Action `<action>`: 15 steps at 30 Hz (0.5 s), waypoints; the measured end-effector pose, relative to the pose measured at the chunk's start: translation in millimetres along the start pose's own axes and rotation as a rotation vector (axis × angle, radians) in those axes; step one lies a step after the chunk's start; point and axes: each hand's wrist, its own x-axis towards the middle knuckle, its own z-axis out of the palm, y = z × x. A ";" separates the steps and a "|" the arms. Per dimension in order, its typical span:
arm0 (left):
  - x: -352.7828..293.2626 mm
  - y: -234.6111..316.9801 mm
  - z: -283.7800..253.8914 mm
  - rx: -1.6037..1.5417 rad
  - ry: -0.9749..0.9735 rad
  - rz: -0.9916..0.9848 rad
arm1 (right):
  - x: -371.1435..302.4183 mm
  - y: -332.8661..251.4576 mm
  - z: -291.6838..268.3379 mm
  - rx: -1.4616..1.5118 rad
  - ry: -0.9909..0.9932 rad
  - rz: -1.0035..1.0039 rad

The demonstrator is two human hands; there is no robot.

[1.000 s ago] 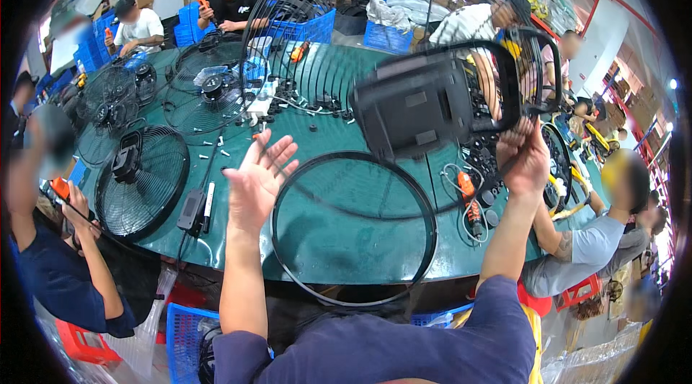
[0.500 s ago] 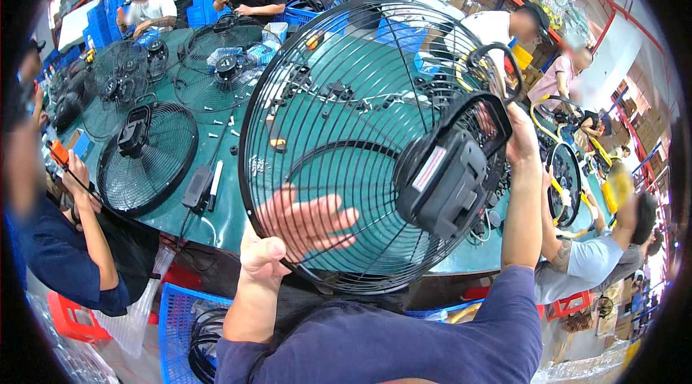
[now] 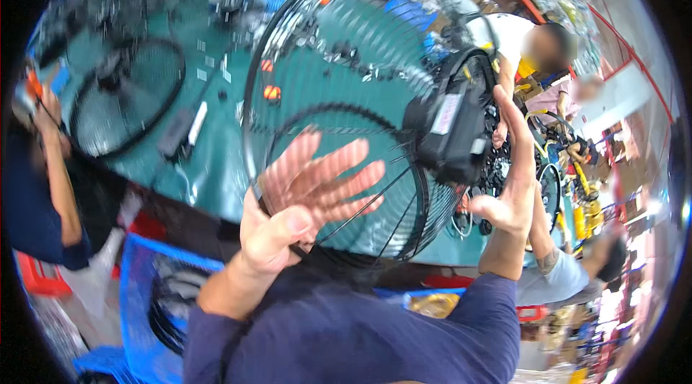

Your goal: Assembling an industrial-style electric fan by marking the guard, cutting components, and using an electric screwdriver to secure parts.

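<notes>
A black fan (image 3: 252,59) with a round wire guard stands tilted in front of me, blurred by motion. Its dark motor housing (image 3: 450,128) carries a white label and a loop handle. My left hand (image 3: 310,196) is at the guard's lower left rim, fingers spread straight behind the wires and thumb apart on the near side. My right hand (image 3: 512,168) is beside the housing's right side, fingers stretched upward and thumb out. Whether its palm touches the fan, I cannot tell. Through the wires an orange-and-black tool (image 3: 272,93) shows on the green table (image 3: 223,189).
Another fan guard (image 3: 130,99) lies left, near a black adapter (image 3: 175,131) and a white stick (image 3: 198,123). A co-worker in dark clothes (image 3: 43,189) is at left; one in white (image 3: 497,34) leans across at right. A blue basket (image 3: 137,297) stands below the table.
My right hand has come off the handle area, its fingers now straight beside the housing. My left hand's fingers have spread wider. The white-clad co-worker leans closer, and my view has shifted.
</notes>
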 end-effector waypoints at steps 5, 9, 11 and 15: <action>-4.1 -21.0 11.6 -0.112 -0.011 -0.074 | -2.2 13.4 18.2 -0.033 -0.151 0.020; -6.1 -24.6 1.9 0.028 0.019 -0.175 | -9.0 30.7 21.1 0.032 -0.275 0.148; -7.6 -9.4 -19.6 0.281 -0.007 -0.228 | -10.4 32.5 25.1 0.140 -0.319 0.266; -18.6 15.3 -95.9 1.021 0.654 0.023 | -11.5 47.2 41.4 0.119 -0.489 0.279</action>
